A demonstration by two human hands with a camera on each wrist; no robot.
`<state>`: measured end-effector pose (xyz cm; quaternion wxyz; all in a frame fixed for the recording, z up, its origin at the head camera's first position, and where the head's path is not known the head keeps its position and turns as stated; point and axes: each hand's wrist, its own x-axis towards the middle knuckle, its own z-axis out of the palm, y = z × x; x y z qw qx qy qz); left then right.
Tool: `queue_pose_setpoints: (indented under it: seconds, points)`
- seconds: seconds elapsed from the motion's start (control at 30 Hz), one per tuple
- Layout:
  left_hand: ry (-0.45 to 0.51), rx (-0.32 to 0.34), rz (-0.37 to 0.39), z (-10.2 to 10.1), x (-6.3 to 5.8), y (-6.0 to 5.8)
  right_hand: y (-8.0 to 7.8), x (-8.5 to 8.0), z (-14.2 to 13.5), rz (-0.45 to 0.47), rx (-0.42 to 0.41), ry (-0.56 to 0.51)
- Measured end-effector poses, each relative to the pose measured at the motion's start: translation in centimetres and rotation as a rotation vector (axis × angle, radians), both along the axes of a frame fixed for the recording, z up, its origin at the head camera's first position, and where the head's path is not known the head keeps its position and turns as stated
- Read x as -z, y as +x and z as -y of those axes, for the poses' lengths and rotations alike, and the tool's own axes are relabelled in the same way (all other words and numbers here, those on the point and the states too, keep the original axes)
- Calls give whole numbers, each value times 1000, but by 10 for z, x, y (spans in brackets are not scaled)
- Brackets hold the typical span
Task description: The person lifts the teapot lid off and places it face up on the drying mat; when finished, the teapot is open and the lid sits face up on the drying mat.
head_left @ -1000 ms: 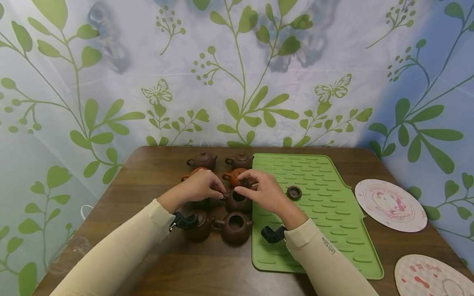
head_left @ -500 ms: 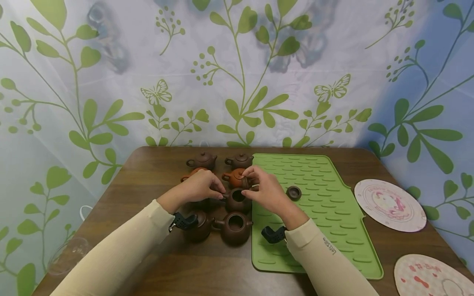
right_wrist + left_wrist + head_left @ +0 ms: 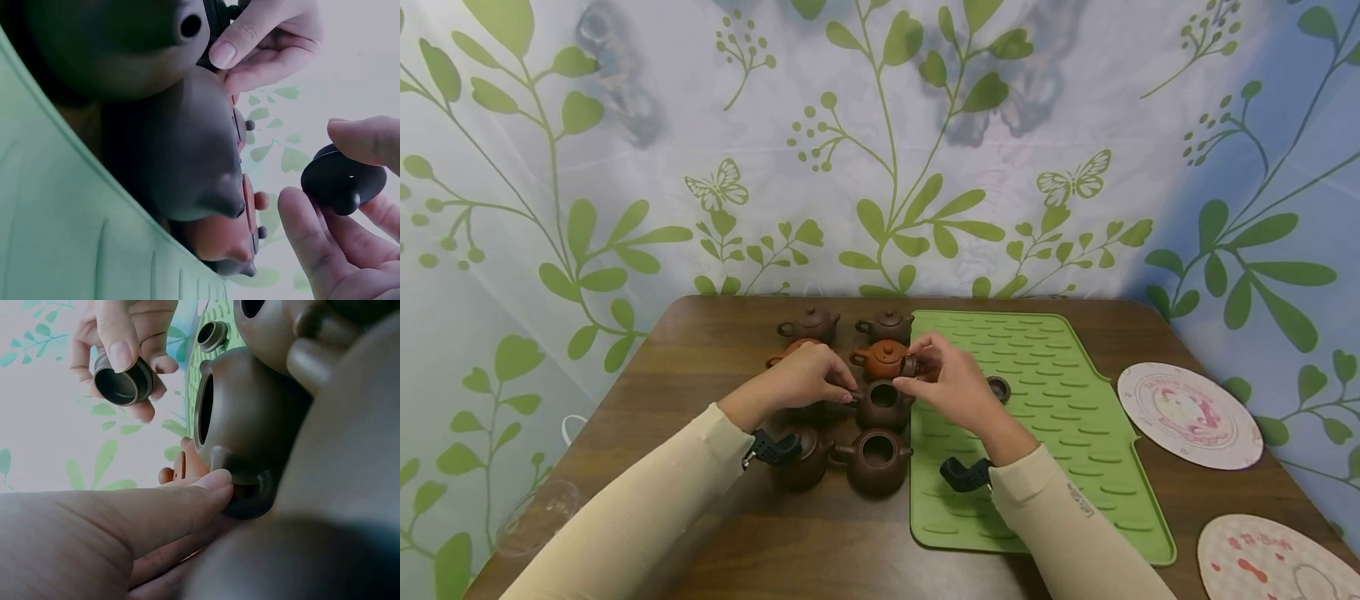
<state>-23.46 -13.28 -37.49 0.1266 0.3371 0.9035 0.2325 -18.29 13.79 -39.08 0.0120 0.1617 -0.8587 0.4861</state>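
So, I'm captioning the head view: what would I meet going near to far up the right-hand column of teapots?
Nearest lidless dark teapot → second lidless dark teapot, its handle pinched by the left hand → orange-red teapot → lidded dark teapot.

The flat, ribbed green mat point(image 3: 1060, 408) offers passage on the right, around a small round dark-brown clay lid point(image 3: 1002, 390). Just left, a round dark-brown open-topped teapot point(image 3: 880, 417) sits tightly between a glossy orange-red teapot point(image 3: 880, 360) behind, a bulbous brown teapot point(image 3: 877, 479) in front and the left hand point(image 3: 805, 379).
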Motion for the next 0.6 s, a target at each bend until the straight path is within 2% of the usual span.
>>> queue_pose_setpoints:
  seconds: [0.2,0.6]
  points:
    - [4,12,-14,1,-1,-1,1,1,-11,22,22,-33]
    - [13,13,-3,2,2,-2,4,12,-27,27,14,-85]
